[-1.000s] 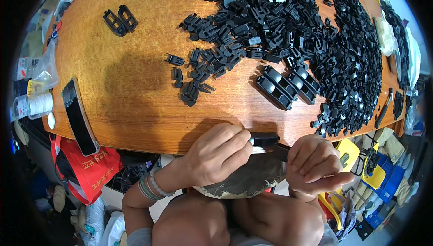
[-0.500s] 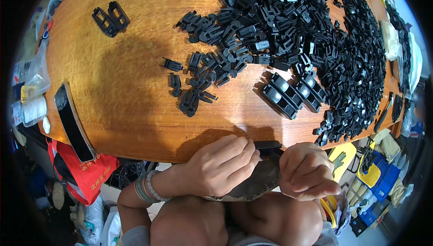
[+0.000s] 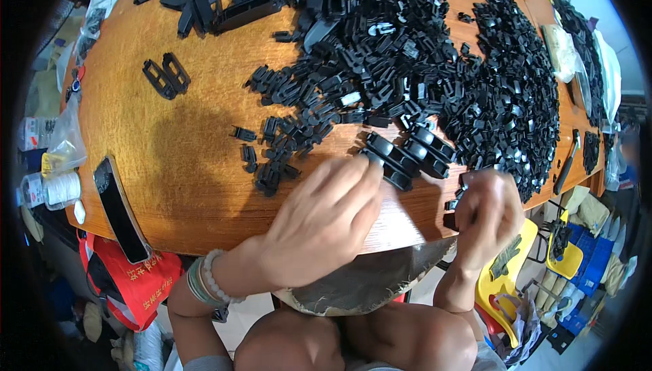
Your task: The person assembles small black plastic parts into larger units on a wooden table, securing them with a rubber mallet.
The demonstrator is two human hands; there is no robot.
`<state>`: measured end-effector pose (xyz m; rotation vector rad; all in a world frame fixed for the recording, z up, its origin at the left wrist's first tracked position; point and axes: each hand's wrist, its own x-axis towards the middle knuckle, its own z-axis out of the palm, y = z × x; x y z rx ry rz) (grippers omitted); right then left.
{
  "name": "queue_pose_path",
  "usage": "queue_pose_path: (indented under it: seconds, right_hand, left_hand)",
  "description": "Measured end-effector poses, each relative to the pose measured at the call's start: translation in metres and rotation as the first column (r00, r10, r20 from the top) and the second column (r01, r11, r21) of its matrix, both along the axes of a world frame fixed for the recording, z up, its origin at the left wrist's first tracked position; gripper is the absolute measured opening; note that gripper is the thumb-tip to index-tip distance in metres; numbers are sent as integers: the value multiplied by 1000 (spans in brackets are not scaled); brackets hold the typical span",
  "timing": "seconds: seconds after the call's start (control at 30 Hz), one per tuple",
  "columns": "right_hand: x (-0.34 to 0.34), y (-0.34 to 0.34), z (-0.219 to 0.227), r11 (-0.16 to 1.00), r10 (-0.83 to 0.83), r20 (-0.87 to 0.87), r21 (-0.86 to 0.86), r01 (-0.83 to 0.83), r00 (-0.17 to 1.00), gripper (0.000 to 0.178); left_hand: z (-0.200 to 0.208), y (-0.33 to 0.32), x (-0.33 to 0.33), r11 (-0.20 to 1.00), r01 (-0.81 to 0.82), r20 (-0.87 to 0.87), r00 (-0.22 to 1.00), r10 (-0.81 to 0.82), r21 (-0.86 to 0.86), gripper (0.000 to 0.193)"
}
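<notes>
My left hand (image 3: 329,218) reaches over the table's front edge. Its bent fingers are close together, their tips over the left end of a row of black, curved, shiny-topped parts (image 3: 390,159); whatever they pinch is hidden. Slightly blurred, my right hand (image 3: 490,204) has curled fingers at the near end of a heap of small black plastic clips (image 3: 516,92). Small dark pieces lie by its fingertips, and I cannot make out what is inside the grip. Larger black clips (image 3: 299,109) spread left from a central pile. Across my lap lies a dark cloth (image 3: 367,279).
Two black oblong frames (image 3: 166,75) lie on the wooden table (image 3: 224,215), with long black parts (image 3: 251,11) beyond. A phone (image 3: 122,211) rests near the left edge. Over that edge hangs a red bag (image 3: 146,283). A yellow chair (image 3: 506,276) stands at right.
Both hands have left the dark piece they worked on above my lap. The left moved forward to the curved parts; the right moved up and right to the heap. The view has shifted.
</notes>
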<state>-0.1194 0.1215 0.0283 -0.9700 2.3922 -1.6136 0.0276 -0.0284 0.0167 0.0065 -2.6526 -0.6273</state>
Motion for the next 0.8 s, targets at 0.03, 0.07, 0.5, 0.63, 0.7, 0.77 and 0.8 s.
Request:
queue_pose_path:
  seconds: [0.03, 0.07, 0.5, 0.63, 0.7, 0.77, 0.8]
  right_hand:
    - [-4, -6, -2, 997, 14, -77, 75, -8, 997, 18]
    - [-9, -11, -3, 989, 25, -153, 151, -2, 988, 16]
    - [10, -18, 4, 903, 399, -168, 246, -353, 902, 29]
    - [22, -6, 4, 843, 368, 101, -456, -286, 925, 24]
    - [26, -3, -11, 619, 473, 84, -740, -262, 877, 50]
    - [33, -7, -19, 603, 478, 15, -732, -316, 878, 57]
    - [37, -8, -21, 623, 478, 11, -710, -330, 879, 61]
  left_hand:
    - [1, 0, -8, 997, -32, 21, 999, 34, -76, 31]
    - [1, -2, -17, 992, -39, 18, 999, 41, -124, 34]
    - [-6, 34, 20, 994, -111, 62, 992, 110, 21, 26]
    - [-23, 42, 28, 972, -185, -68, 978, 197, 146, 31]
    - [-30, 43, 30, 977, -175, -108, 976, 188, 121, 28]
    - [-34, 44, 30, 981, -169, -142, 973, 181, 92, 25]
    - [-36, 43, 30, 983, -168, -172, 969, 179, 76, 22]
